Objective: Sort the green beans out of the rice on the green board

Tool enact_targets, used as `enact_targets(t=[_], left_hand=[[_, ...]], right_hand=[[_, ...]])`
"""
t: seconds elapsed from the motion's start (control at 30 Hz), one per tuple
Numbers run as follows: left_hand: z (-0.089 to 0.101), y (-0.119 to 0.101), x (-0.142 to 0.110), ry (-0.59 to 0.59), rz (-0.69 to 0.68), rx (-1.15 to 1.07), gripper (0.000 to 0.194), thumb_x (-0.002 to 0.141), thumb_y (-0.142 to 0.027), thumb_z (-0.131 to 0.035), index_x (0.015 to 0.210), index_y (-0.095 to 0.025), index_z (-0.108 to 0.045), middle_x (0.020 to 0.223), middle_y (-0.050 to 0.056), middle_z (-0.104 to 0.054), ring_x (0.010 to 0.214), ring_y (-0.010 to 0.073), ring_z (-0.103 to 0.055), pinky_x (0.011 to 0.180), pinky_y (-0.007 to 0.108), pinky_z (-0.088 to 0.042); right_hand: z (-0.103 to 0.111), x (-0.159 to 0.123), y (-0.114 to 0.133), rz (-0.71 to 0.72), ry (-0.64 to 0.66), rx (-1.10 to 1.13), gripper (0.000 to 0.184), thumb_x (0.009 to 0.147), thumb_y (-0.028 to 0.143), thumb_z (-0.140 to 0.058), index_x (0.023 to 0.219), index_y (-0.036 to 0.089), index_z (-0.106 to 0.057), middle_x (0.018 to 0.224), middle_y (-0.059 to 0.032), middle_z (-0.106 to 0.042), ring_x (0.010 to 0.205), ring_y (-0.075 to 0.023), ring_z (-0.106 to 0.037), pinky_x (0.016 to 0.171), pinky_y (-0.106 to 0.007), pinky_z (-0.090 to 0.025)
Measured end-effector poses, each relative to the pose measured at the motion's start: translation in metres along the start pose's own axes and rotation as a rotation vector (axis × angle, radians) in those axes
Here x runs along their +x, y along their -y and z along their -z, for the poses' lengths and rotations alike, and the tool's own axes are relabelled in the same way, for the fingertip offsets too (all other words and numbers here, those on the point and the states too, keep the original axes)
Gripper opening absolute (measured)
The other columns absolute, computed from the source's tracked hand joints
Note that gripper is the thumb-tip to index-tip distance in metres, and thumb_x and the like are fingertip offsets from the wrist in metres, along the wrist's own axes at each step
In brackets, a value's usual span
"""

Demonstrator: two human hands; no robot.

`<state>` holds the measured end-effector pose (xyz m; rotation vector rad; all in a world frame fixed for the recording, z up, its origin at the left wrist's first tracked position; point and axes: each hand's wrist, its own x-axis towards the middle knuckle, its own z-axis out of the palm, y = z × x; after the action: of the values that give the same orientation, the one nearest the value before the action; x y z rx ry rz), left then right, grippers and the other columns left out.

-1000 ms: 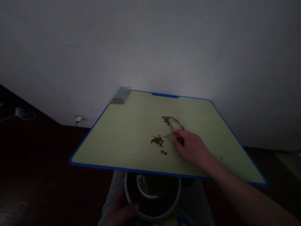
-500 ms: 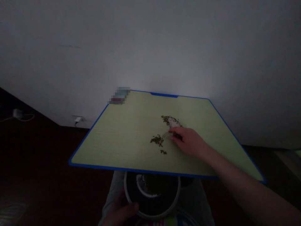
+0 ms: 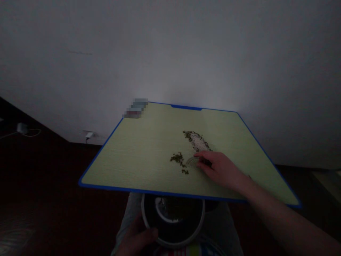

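My right hand is closed over the table, pinching a clear, curved plastic piece that looks like a protractor. Just left of it lies a small scatter of dark green beans, with a few more beans nearer me. Beyond my fingers is a pile of whitish grains, probably rice, with green beans along its edges. Under the near table edge, my left hand grips the left rim of a round bowl on my lap. The bowl's inside is dark, with some greenish contents partly hidden by the table.
The pale table has a raised blue edge and stands against a grey wall. A blurred-out flat object lies at its far left corner. A plug sits in the wall at left.
My right hand has moved toward me and slightly right with the clear plastic piece, uncovering more of the whitish pile. My left hand still holds the bowl.
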<state>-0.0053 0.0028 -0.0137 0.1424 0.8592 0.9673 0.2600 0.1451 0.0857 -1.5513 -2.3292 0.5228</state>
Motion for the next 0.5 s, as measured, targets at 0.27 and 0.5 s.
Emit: enact_targets(t=[0.27, 0.5], left_hand=[[-0.0049, -0.0035, -0.0024, 0.009, 0.006, -0.013, 0.092, 0.058, -0.008, -0.080, 0.141, -0.020, -0.040, 0.106, 0.016, -0.077, 0.097, 0.0358, -0.071, 0.084, 0.043, -0.057], [-0.0042, -0.0008, -0.0018, 0.002, -0.009, -0.014, 0.097, 0.059, -0.005, -0.078, 0.144, -0.019, -0.032, 0.107, 0.017, -0.076, 0.099, 0.0360, -0.070, 0.082, 0.042, -0.058]], right_hand=[[-0.0045, 0.0104, 0.0055, 0.068, 0.033, 0.000, 0.030, 0.085, 0.019, -0.054, 0.113, 0.016, -0.066, 0.096, -0.0081, -0.072, 0.083, -0.0199, -0.065, 0.074, -0.032, -0.048], [-0.0025, 0.0039, 0.0067, 0.074, 0.036, 0.010, 0.029, 0.085, 0.018, -0.055, 0.112, 0.017, -0.066, 0.097, -0.0080, -0.072, 0.084, -0.0200, -0.065, 0.074, -0.032, -0.048]])
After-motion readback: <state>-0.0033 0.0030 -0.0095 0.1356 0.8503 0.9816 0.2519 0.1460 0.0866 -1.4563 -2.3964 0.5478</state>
